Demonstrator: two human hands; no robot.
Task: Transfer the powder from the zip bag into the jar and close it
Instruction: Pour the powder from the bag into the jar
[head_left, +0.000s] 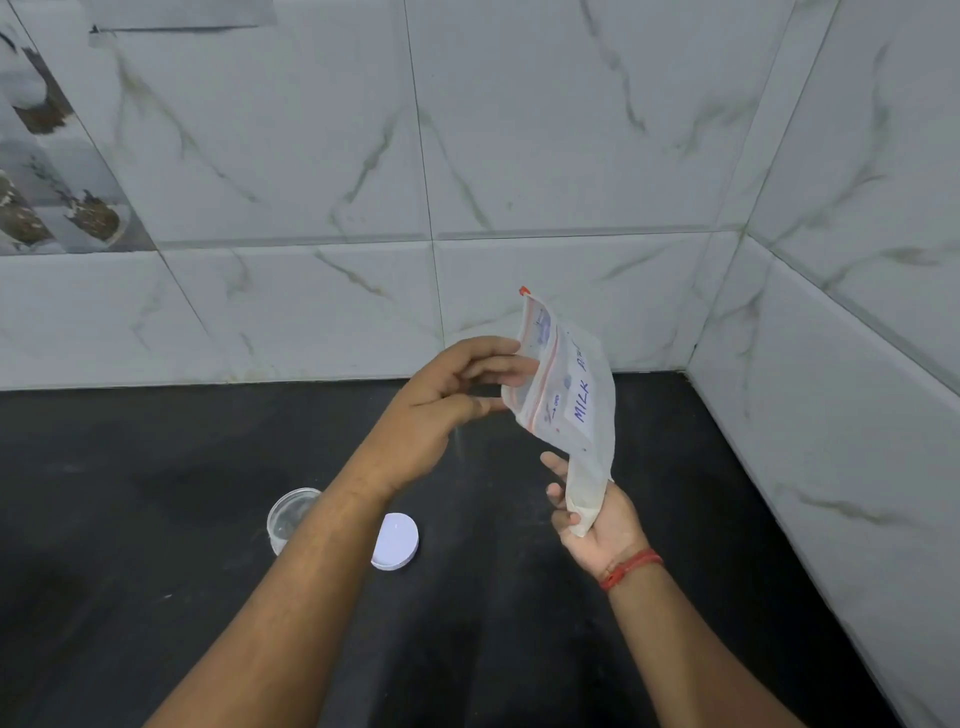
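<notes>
— Both hands are on the zip bag (569, 395)?
— Yes. Right hand (592, 514) grips its bottom corner in curled fingers; left hand (447, 395) pinches the sealed top edge, bag raised above the bench (519, 649).
— And the jar (291, 517)?
— Down-left of the bag, standing open on the dark bench, partly hidden by the left forearm. The white lid (397, 540) lies flat just beside the jar, between it and the bag.
— Anything else?
— A red thread (628, 569) on the right wrist, below the bag.

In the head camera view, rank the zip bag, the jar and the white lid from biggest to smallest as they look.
1. zip bag, clearly largest, though it is held up nearer the camera.
2 and 3. white lid and jar: alike; an arm covers part of both, so no ranking.
</notes>
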